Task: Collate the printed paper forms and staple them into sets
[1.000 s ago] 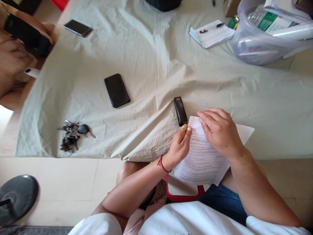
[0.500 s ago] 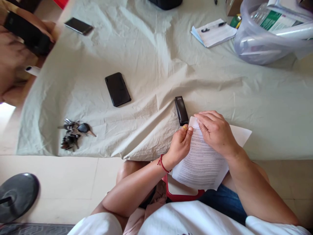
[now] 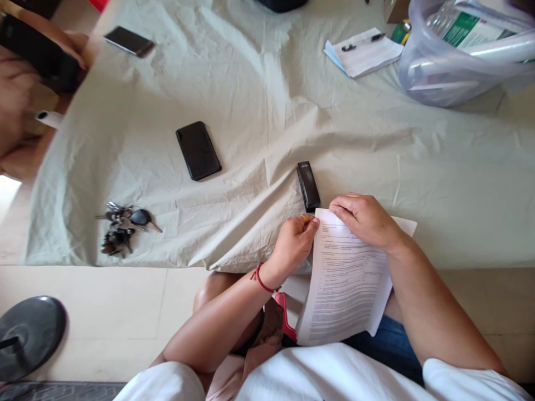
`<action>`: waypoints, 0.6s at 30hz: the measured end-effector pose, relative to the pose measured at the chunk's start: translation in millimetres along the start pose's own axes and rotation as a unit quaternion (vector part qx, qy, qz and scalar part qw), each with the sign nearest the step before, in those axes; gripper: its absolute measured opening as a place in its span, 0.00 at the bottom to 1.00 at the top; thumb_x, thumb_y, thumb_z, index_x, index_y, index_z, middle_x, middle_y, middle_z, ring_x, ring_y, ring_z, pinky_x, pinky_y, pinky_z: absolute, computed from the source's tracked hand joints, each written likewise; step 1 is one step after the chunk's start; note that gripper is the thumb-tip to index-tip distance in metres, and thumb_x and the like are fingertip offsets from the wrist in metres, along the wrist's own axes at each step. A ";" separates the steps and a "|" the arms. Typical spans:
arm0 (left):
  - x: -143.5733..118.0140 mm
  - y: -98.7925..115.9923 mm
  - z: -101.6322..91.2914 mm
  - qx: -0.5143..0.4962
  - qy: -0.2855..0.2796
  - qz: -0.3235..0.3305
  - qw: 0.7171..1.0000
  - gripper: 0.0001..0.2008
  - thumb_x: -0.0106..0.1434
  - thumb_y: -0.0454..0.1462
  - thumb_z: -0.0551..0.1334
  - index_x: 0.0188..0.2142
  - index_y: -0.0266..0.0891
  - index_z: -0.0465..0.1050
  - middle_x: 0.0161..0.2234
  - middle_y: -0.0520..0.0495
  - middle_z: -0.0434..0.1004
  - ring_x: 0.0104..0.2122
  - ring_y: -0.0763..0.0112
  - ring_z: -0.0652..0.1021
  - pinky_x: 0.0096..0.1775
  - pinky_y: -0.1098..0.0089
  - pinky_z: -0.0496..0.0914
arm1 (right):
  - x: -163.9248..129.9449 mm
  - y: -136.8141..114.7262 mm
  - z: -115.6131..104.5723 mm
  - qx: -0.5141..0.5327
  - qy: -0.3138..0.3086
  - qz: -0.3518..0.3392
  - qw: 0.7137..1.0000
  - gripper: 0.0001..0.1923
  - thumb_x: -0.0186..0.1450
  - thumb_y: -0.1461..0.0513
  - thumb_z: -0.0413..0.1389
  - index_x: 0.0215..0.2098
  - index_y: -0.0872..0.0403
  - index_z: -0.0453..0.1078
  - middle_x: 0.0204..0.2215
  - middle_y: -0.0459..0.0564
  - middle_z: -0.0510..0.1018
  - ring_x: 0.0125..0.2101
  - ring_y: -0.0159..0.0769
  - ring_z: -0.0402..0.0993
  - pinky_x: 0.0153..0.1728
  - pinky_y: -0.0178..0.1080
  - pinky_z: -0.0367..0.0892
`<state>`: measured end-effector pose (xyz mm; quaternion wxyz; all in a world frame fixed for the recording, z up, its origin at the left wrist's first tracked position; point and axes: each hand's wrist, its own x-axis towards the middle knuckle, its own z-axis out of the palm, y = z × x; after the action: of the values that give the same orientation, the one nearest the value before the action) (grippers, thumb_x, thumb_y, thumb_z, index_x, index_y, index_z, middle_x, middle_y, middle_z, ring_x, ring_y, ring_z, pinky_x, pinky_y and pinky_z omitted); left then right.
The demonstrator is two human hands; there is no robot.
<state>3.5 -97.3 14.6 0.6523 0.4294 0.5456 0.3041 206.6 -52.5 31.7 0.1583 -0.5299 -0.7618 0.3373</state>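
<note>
A printed sheet of paper hangs over the table's near edge onto my lap. My right hand pinches its top edge, fingers curled over the corner. My left hand grips the sheet's upper left edge; a red string bracelet circles that wrist. A small black stapler lies on the cloth just beyond both hands, not touched by either.
A wrinkled grey-green cloth covers the table. On it lie a black phone, a bunch of keys, another phone, a notepad with pen and a clear plastic tub. Another person's hand holds a dark device at left.
The sheet has swung from slanted to nearly upright and slid down toward my lap. My right hand curled onto its top edge; my left hand shifted slightly left.
</note>
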 end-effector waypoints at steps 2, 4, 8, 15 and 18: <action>1.9 0.0 -5.4 0.028 0.009 -0.004 1.000 0.17 0.70 0.49 0.60 0.29 0.43 0.66 0.21 0.59 0.55 0.22 0.76 0.56 0.27 0.68 0.51 | 4.4 -3.5 3.6 -0.025 -0.017 0.012 0.999 0.16 0.78 0.59 0.53 0.32 0.51 0.74 0.33 0.50 0.80 0.36 0.39 0.75 0.42 0.41 0.66; 4.1 0.0 -8.7 0.045 0.022 -0.014 0.999 0.17 0.71 0.45 0.60 0.27 0.43 0.65 0.20 0.59 0.55 0.21 0.77 0.56 0.26 0.68 0.49 | 10.3 -7.0 8.2 -0.061 -0.033 0.028 0.997 0.16 0.78 0.61 0.53 0.32 0.51 0.74 0.33 0.51 0.81 0.38 0.41 0.75 0.42 0.42 0.65; 7.3 4.8 -10.1 0.028 0.037 -0.052 0.998 0.17 0.72 0.39 0.60 0.26 0.42 0.64 0.19 0.60 0.54 0.20 0.79 0.54 0.25 0.69 0.48 | 19.5 -12.4 13.6 -0.113 -0.042 0.039 0.992 0.15 0.78 0.63 0.53 0.36 0.52 0.77 0.38 0.55 0.85 0.43 0.45 0.78 0.47 0.44 0.65; 13.0 13.3 -11.2 -0.030 0.056 -0.075 0.995 0.18 0.72 0.34 0.61 0.24 0.41 0.63 0.19 0.60 0.52 0.19 0.80 0.53 0.24 0.71 0.47 | 7.2 4.5 -0.2 -0.124 -0.020 0.023 0.992 0.14 0.78 0.58 0.55 0.41 0.51 0.82 0.40 0.55 0.86 0.48 0.49 0.77 0.52 0.48 0.68; 19.2 6.3 -12.4 -0.004 0.065 -0.054 0.996 0.20 0.70 0.37 0.65 0.23 0.42 0.61 0.19 0.59 0.52 0.20 0.79 0.54 0.25 0.69 0.47 | 7.4 16.7 -4.3 -0.103 -0.008 0.036 0.994 0.13 0.76 0.58 0.56 0.38 0.49 0.83 0.37 0.52 0.86 0.48 0.48 0.77 0.50 0.46 0.70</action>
<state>-3.8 -75.1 11.2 0.6326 0.3765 0.6077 0.2978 218.0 -40.8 22.5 0.0848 -0.5679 -0.7740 0.2668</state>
